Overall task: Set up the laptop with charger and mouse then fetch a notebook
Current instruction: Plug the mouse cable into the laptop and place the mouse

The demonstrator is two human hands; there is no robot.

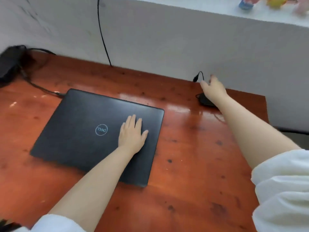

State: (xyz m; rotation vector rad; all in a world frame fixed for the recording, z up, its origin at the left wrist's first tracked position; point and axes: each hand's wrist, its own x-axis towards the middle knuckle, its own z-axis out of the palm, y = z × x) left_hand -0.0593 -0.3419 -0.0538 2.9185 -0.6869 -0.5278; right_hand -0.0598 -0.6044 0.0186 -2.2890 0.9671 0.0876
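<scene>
A black closed laptop [87, 129] lies on the reddish wooden table [192, 164]. My left hand [132, 133] rests flat on its lid, fingers spread, holding nothing. A charger cable [41, 88] runs from the black power brick [10, 62] at the far left to the laptop's back left corner. My right hand [213, 89] reaches to the table's far right, fingers apart, just above a black mouse [204, 101] that my wrist partly hides. The mouse's cable end with its plug [196, 77] sticks up beside my fingers, apart from them.
A grey wall [167, 47] stands right behind the table. A thin black wire [102, 34] hangs down the wall to the table's back edge. Blurred colourful toys [260, 2] sit on a white ledge at the top right. The table's right edge lies close to the mouse.
</scene>
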